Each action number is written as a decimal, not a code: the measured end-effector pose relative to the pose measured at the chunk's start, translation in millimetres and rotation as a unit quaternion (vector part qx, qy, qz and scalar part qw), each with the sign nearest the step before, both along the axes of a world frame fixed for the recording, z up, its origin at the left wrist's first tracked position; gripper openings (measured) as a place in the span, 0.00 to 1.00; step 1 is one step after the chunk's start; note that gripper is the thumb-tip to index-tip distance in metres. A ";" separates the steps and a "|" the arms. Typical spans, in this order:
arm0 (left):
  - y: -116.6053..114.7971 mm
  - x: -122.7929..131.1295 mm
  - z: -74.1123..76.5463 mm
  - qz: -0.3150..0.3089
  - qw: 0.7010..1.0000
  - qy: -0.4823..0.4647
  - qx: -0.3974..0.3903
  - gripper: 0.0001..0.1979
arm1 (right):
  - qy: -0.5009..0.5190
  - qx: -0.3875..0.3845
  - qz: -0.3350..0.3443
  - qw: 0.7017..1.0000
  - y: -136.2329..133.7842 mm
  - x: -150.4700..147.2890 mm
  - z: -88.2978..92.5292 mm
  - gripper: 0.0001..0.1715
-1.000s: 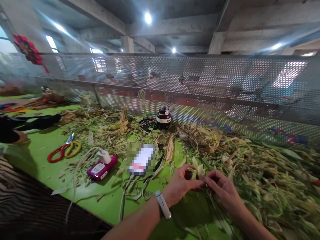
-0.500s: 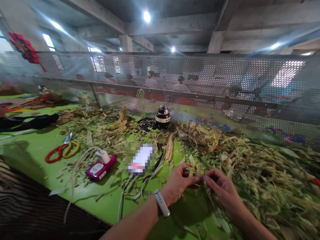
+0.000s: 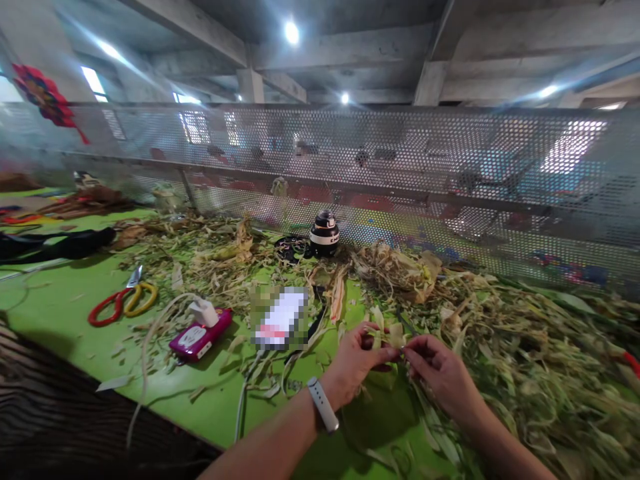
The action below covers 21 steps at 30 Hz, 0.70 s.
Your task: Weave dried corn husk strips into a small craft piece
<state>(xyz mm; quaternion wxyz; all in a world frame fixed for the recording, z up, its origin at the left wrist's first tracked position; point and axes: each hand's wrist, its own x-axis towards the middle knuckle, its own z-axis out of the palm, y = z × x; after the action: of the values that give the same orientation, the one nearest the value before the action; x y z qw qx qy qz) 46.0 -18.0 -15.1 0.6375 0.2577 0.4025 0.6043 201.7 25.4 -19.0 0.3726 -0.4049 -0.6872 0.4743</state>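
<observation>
Both hands meet over the green tabletop at the lower right. My left hand (image 3: 357, 363), with a pale band at the wrist, is closed on a small bundle of pale dried leaf strips (image 3: 395, 335) whose ends stick up above the fingers. My right hand (image 3: 440, 370) pinches at the near end of the same strips, thumb and forefinger touching; the exact bit between its fingertips is too small to make out. A large heap of greenish dried leaf strips (image 3: 545, 373) lies just right of my right hand.
A phone (image 3: 281, 319) on a white cable lies left of my hands. Beyond it are a magenta power block (image 3: 201, 335) with a white plug and red-and-yellow scissors (image 3: 123, 301). A black jar (image 3: 325, 235) stands before the perforated metal screen (image 3: 380, 147). Leaf scraps cover the back.
Both hands stay close together at nearly the same spot, with small finger movements on the leaf strips. The whole view has shifted very slightly.
</observation>
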 end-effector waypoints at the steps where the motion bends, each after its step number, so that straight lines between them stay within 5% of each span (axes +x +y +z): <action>1: -0.1 -0.5 0.1 -0.002 1.000 0.002 -0.002 0.28 | -0.002 -0.002 0.002 1.000 -0.2 -0.2 0.9 0.20; 21: 0.8 -1.7 -4.3 -0.044 0.999 -0.032 0.003 0.26 | 0.035 0.020 0.020 0.999 -5.6 1.0 -2.2 0.18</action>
<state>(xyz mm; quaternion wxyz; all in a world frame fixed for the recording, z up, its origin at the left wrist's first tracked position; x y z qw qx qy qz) 44.3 -17.2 -19.5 0.6751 0.2577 0.3688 0.5846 202.7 19.7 -21.1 0.3946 -0.3664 -0.6915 0.4815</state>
